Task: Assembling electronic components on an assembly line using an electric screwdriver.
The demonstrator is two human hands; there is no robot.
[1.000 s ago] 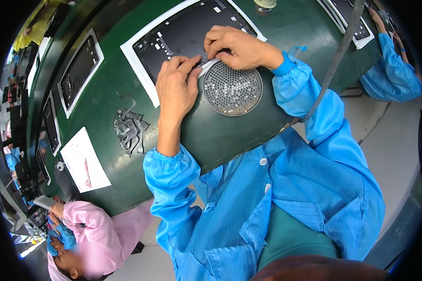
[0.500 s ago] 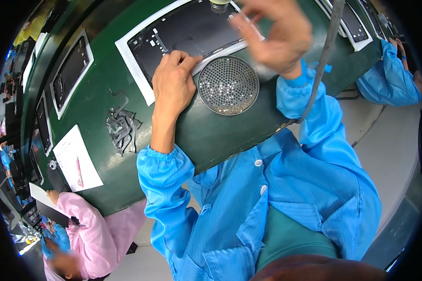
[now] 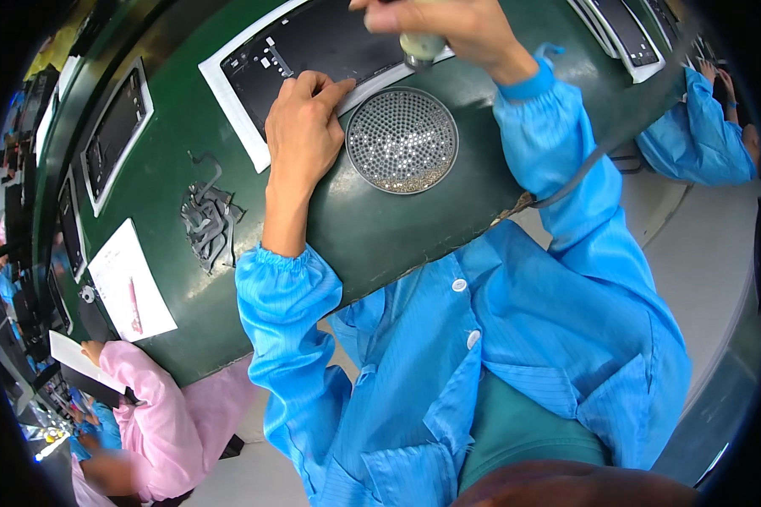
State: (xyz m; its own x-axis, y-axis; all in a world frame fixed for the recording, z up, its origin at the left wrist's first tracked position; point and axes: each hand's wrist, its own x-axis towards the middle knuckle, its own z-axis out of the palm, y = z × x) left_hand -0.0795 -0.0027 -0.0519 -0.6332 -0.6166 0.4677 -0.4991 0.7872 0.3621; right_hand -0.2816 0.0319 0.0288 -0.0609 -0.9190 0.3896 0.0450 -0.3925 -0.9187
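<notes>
A black flat panel [image 3: 334, 42] with small white parts lies in a white frame [image 3: 228, 110] before me. My left hand [image 3: 303, 127] rests on its near edge with bent fingers held together and the index finger reaching right. Whatever lies under those fingertips is hidden. Over the panel's right part, my right hand [image 3: 461, 29] is closed round what looks like an electric screwdriver [image 3: 423, 46], whose pale greenish end and metal collar show below the fingers. A round dish [image 3: 402, 139] with a grid of holes and many tiny shiny screws stands between my hands, near the panel.
A tangle of grey strips [image 3: 210, 224] lies left of my left forearm. Farther left are a white sheet with a pink pen [image 3: 134, 304] and more framed panels [image 3: 118, 127]. A grey cable [image 3: 579, 173] crosses my right sleeve. People in pink and blue sit at either side.
My right hand has moved left and closed on the screwdriver, which has come nearer to me and to the right. My left hand stays at the panel's edge. The view has shifted slightly.
</notes>
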